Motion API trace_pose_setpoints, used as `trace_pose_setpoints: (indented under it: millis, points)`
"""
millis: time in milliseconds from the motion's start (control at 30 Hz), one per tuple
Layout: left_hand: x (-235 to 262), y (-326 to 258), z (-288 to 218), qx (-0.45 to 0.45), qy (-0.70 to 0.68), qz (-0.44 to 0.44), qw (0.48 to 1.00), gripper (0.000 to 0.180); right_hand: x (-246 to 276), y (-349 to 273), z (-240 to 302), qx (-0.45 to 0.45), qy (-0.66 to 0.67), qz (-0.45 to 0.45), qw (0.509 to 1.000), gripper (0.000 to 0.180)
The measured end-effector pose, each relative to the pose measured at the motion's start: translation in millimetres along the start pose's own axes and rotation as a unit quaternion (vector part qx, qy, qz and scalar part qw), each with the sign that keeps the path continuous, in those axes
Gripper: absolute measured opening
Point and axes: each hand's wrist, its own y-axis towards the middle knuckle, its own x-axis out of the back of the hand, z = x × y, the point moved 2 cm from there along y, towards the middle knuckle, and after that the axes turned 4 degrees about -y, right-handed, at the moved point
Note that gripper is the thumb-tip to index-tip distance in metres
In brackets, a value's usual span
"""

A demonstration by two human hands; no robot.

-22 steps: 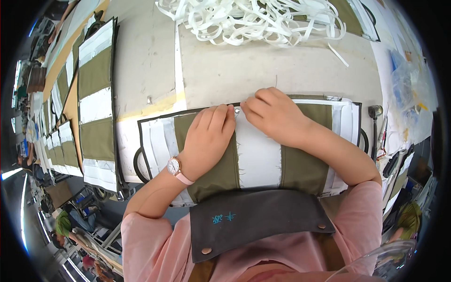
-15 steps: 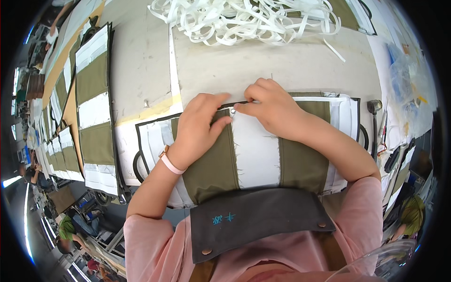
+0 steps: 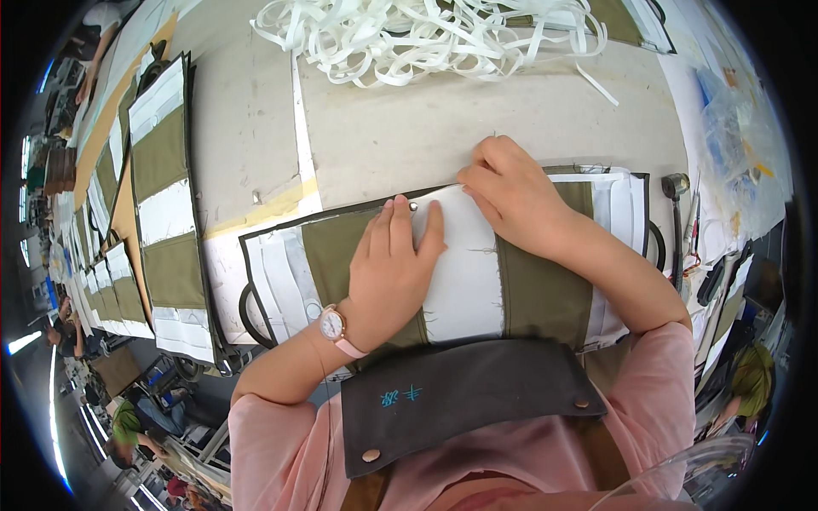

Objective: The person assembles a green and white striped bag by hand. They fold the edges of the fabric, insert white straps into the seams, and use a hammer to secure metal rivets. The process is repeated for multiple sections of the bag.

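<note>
An olive-green and white fabric panel [image 3: 460,281] with dark edging lies flat in front of me, a black loop at each end. My left hand [image 3: 394,268] rests on it with fingers stretched and slightly spread. Between its fingertips, close to the far edge, sits a small round metal snap [image 3: 414,206]. My right hand [image 3: 509,189] is closed, its thumb and fingers pinching the panel's far edge just right of the middle. Loose threads fringe the white middle strip.
White ribbon [image 3: 409,51] lies in a tangled heap at the far side of the table [image 3: 247,111]. Similar panels [image 3: 166,213] are stacked to the left. A dark-handled tool [image 3: 676,209] and clear plastic bags [image 3: 741,145] are at the right. Other people work at far left and right.
My left hand has let go of the far edge, moved nearer and flattened on the panel, uncovering its watch face. My right hand has slid right along the edge.
</note>
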Motion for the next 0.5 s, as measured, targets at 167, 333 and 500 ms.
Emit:
trace_pose_setpoints:
  millis: [167, 333, 500]
  points:
    - [1.7, 6.7, -2.7, -0.003, 0.015, 0.018, 1.0, 0.051, 2.6, -2.0, -4.9, 0.077, -0.018, 0.014, 0.997, 0.021]
    - [2.2, 6.1, 5.5, 0.021, -0.042, 0.018, 0.999, 0.052, 13.8, -5.4, -2.2, 0.149, -0.086, 0.053, 0.984, 0.036]
    - [2.6, 11.1, 12.3, 0.01, -0.027, 0.062, 0.998, 0.049, 13.6, -7.4, -4.8, 0.112, -0.056, 0.057, 0.99, 0.034]
